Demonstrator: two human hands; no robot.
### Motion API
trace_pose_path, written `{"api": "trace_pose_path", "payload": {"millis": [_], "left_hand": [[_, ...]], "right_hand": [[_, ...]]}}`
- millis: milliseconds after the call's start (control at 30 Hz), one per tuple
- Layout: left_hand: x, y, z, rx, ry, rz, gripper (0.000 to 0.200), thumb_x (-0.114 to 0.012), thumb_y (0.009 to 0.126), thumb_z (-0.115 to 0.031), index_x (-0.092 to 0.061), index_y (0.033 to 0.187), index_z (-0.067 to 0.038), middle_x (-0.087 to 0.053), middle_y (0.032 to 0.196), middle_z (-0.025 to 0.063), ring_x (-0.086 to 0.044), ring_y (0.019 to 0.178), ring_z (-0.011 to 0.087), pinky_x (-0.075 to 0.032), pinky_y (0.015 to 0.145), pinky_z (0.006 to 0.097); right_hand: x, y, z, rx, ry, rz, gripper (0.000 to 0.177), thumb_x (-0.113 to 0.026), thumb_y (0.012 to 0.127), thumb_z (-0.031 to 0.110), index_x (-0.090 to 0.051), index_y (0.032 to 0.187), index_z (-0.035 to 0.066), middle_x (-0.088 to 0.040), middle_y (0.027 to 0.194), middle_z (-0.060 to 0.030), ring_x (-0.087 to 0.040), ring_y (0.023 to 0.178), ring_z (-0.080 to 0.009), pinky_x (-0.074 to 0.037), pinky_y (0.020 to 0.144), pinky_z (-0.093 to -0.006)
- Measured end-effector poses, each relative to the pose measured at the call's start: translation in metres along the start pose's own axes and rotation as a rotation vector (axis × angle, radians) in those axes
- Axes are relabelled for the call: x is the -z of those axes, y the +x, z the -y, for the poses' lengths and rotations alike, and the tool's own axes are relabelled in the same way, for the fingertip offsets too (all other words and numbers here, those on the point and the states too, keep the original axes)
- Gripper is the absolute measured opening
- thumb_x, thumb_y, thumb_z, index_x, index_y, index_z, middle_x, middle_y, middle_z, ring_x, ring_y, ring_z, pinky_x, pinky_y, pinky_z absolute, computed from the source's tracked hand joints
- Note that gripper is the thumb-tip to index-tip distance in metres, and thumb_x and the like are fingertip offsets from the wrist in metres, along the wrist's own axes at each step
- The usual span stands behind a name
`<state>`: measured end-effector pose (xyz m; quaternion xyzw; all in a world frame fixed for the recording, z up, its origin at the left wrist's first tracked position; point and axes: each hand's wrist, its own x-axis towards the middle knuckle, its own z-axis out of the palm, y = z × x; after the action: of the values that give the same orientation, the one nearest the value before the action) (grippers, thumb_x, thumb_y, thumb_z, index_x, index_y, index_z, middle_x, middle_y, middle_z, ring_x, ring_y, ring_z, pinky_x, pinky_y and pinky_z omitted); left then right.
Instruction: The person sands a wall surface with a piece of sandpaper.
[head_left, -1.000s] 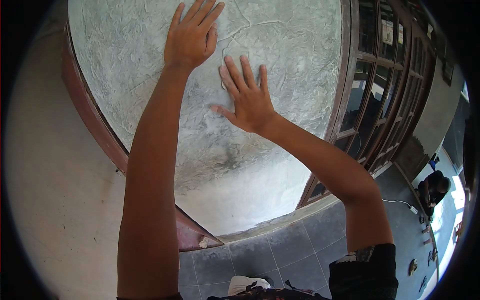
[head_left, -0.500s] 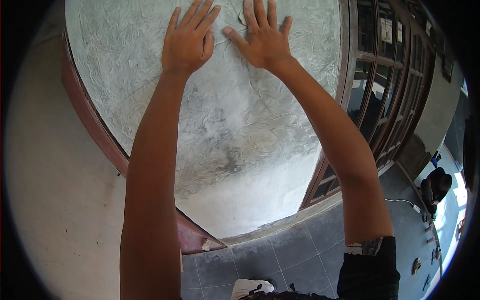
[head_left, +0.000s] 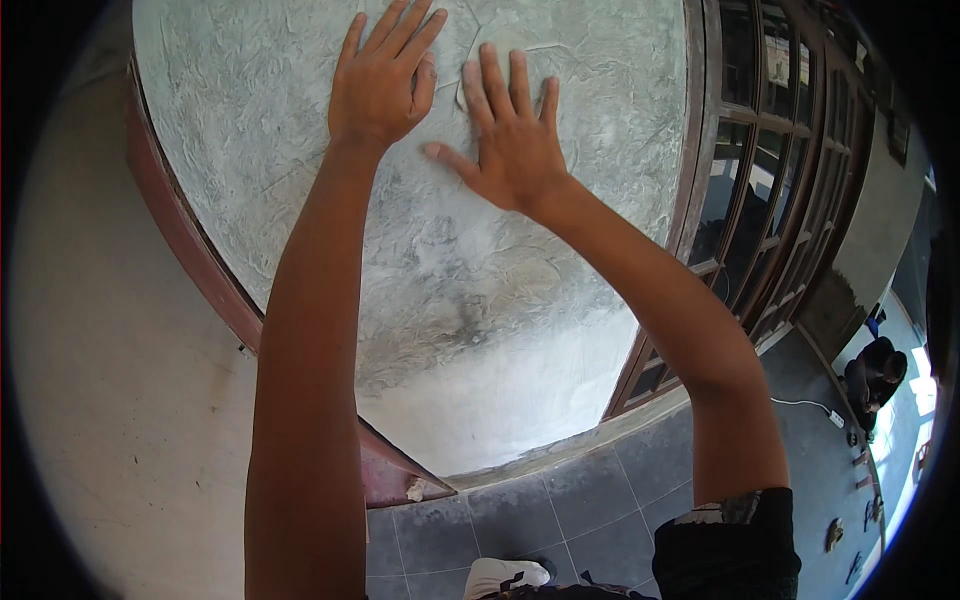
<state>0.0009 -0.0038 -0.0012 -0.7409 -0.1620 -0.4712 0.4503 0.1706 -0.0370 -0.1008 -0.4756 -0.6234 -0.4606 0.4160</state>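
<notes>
My left hand [head_left: 380, 85] lies on the upper part of a wall [head_left: 440, 240] with a rough, mottled grey-green surface. Its fingers are spread and point upward. To the right and a little lower, my right hand [head_left: 515, 145] rests flat against the same surface, thumb out to the left. Neither hand holds anything. Thin curved lines like creases or edges run across the surface just above the right hand's fingers. Lower down the wall turns smoother and whiter.
Right of the wall stands a brown wooden frame with glass panes [head_left: 735, 190]. A reddish-brown trim [head_left: 190, 230] borders the left side. Dark floor tiles [head_left: 510, 520] lie below. At far right a person [head_left: 875, 378] crouches near a white power strip [head_left: 836, 418] and cord.
My right hand has slid down the wall and slightly left, its elbow bending more. My left hand stays nearly where it was.
</notes>
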Motion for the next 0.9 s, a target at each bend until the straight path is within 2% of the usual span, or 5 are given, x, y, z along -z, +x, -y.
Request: {"api": "trace_pose_path", "payload": {"millis": [100,300,433,633,900], "left_hand": [[-0.003,-0.001,0.0,-0.015,0.014,-0.029,0.055,-0.051,0.089,-0.011,-0.057,0.143,-0.003,-0.049,0.156,0.0169,-0.041,0.148,0.0345,-0.027,0.123,0.0552],[0.003,0.002,-0.001,-0.007,0.007,0.009,0.055,-0.051,0.089,-0.01,-0.057,0.143,-0.003,-0.048,0.157,0.0169,-0.041,0.148,0.0347,-0.027,0.123,0.0555],[0.0,0.0,-0.002,-0.004,0.019,-0.016,0.055,-0.051,0.089,-0.012,-0.057,0.142,-0.002,-0.049,0.156,0.0173,-0.042,0.148,0.0351,-0.028,0.122,0.0558],[0.002,0.004,0.0,-0.013,0.021,-0.007,0.054,-0.05,0.09,-0.012,-0.057,0.143,-0.003,-0.049,0.156,0.0168,-0.042,0.148,0.0351,-0.028,0.122,0.0556],[-0.003,0.002,0.001,-0.03,0.04,-0.044,0.054,-0.051,0.09,-0.013,-0.056,0.144,-0.003,-0.049,0.156,0.0169,-0.042,0.147,0.0347,-0.027,0.123,0.0552]], "right_hand": [[-0.005,-0.063,0.029,0.105,0.088,0.188,0.094,-0.039,0.096,0.078,-0.031,0.163,0.012,-0.017,0.172,-0.012,-0.009,0.159,-0.0388,-0.01,0.12,-0.0734],[-0.007,0.051,-0.04,-0.141,-0.065,-0.233,0.095,-0.041,0.097,0.075,-0.03,0.162,0.007,-0.017,0.171,-0.0177,-0.011,0.158,-0.0408,-0.011,0.118,-0.0752],[-0.002,-0.057,0.028,0.121,0.064,0.203,0.092,-0.037,0.097,0.078,-0.034,0.162,0.013,-0.018,0.172,-0.0136,-0.012,0.158,-0.0393,-0.012,0.12,-0.0727],[-0.004,0.067,-0.054,-0.1,-0.113,-0.162,0.099,-0.033,0.097,0.079,-0.02,0.165,0.008,-0.01,0.173,-0.017,-0.009,0.159,-0.0422,-0.009,0.118,-0.0755],[0.001,-0.015,-0.01,0.112,-0.116,0.048,0.09,-0.036,0.098,0.077,-0.03,0.163,0.015,-0.018,0.172,-0.012,-0.012,0.159,-0.0371,-0.012,0.12,-0.0724]]}}
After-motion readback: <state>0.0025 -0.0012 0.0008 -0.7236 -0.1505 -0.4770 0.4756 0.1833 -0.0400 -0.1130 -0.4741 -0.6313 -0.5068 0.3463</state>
